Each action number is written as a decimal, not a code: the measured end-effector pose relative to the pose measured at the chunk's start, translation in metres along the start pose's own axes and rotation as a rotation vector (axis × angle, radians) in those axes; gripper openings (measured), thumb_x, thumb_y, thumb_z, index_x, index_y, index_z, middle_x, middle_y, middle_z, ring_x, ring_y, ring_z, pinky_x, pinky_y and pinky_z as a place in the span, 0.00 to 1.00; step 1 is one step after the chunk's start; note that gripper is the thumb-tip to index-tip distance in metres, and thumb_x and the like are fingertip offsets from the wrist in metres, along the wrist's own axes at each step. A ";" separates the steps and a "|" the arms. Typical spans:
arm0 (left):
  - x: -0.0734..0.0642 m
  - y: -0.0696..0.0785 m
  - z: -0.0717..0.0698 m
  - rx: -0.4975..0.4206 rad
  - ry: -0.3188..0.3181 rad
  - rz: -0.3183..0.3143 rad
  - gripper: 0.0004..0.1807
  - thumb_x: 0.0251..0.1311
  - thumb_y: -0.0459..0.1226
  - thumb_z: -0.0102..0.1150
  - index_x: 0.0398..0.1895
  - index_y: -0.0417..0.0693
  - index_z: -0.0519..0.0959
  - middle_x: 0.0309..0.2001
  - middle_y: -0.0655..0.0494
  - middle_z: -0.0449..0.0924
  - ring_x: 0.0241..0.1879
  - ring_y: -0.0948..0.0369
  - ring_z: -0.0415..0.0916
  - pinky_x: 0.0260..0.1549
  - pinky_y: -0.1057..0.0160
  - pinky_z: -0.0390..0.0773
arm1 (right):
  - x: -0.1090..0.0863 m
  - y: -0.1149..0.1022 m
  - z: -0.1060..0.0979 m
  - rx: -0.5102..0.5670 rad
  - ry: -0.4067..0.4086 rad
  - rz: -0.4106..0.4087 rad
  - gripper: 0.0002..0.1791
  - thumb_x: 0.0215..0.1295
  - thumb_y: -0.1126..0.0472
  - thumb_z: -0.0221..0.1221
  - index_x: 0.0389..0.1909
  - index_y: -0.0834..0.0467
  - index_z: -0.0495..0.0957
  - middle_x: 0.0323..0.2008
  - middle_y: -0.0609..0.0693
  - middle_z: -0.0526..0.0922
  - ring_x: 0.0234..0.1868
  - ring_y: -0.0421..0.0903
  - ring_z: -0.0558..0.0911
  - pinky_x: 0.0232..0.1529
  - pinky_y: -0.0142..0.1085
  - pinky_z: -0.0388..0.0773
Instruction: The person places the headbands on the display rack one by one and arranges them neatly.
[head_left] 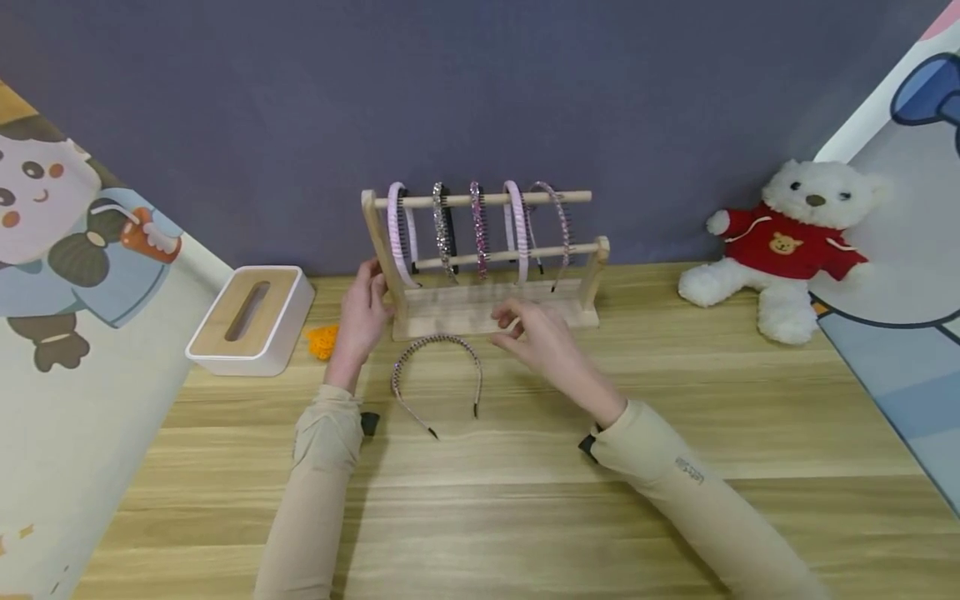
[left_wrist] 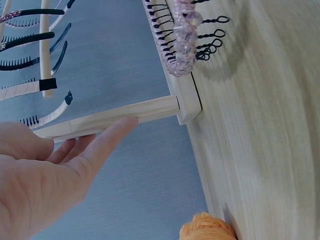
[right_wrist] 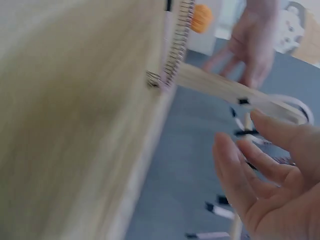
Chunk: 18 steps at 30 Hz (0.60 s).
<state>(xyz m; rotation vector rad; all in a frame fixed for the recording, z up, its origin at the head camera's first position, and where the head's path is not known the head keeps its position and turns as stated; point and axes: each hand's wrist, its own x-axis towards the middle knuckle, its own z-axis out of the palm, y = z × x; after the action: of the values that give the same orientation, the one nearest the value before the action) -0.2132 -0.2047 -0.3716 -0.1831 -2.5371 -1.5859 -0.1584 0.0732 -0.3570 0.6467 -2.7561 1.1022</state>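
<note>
A wooden headband rack [head_left: 497,321] carries several headbands: a light pink one [head_left: 393,229] at its left end, a silver glittery one [head_left: 441,225], a magenta glittery one [head_left: 477,225], another pink one [head_left: 517,225] and a beaded one [head_left: 561,221]. My left hand [head_left: 363,312] touches the rack's left post from outside, its fingers lying along the wood in the left wrist view. Nothing is in my right hand [head_left: 540,333], its fingers loosely bent just before the rack's base. Between the hands, a pink beaded headband [head_left: 437,339] with comb teeth lies on the table, ends toward me.
A white tissue box [head_left: 251,321] with a wooden lid stands at the left. Beside my left wrist is a small orange thing [head_left: 322,342]. A white teddy bear [head_left: 783,250] in a red top sits at the right. A dark wall [head_left: 480,92] rises behind the table.
</note>
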 end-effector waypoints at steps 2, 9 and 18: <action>0.000 0.000 0.001 0.002 0.001 -0.002 0.25 0.88 0.34 0.34 0.81 0.35 0.60 0.75 0.32 0.66 0.74 0.39 0.68 0.60 0.44 0.86 | 0.005 0.002 0.011 0.001 -0.049 0.019 0.17 0.67 0.66 0.74 0.52 0.69 0.83 0.44 0.61 0.89 0.38 0.53 0.89 0.43 0.40 0.92; 0.000 -0.001 0.001 0.012 0.006 0.001 0.24 0.88 0.34 0.34 0.80 0.35 0.61 0.75 0.32 0.68 0.73 0.40 0.69 0.58 0.44 0.87 | 0.022 0.004 0.041 -0.063 -0.170 0.051 0.19 0.68 0.64 0.73 0.55 0.68 0.83 0.47 0.59 0.88 0.45 0.53 0.88 0.50 0.39 0.90; 0.002 -0.002 0.000 0.045 0.021 0.014 0.23 0.86 0.30 0.38 0.79 0.33 0.62 0.73 0.31 0.70 0.71 0.39 0.72 0.60 0.42 0.86 | 0.034 0.006 0.058 -0.106 -0.246 0.083 0.19 0.68 0.62 0.74 0.54 0.67 0.85 0.45 0.58 0.88 0.47 0.53 0.86 0.52 0.42 0.88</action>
<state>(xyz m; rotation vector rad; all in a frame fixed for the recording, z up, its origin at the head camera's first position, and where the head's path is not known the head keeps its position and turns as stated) -0.2152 -0.2051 -0.3733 -0.1782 -2.5473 -1.5163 -0.1880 0.0262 -0.3948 0.7038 -3.0503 0.9403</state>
